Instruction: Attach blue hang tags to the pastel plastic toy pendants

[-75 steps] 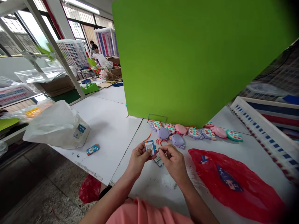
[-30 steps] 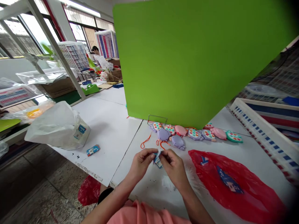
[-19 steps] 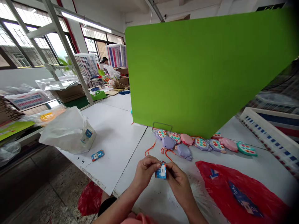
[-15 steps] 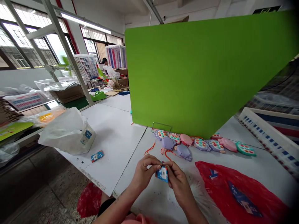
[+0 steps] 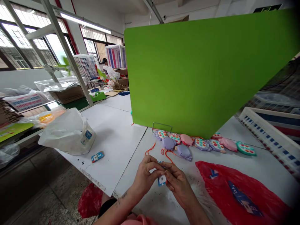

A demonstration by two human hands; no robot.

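Observation:
Both of my hands meet over the near part of the white table, pinching a small blue and white printed card. My left hand grips its top from the left, thumb and fingers pressed together. From the right, my right hand is closed on the card's upper right edge. Fingers cover much of the card. Just beyond my hands lie purple animal-shaped toys with orange cords. More toys in pink, purple and teal form a row, some showing coloured dots.
An upright green board stands behind the toys. To the right lies a red plastic bag with printed cards, near a white crate. At left are a white bag and another card. A person sits far back.
My fingers have closed further over the card, so less of it shows. Both hands have shifted slightly closer together. The toys and bags stay where they were.

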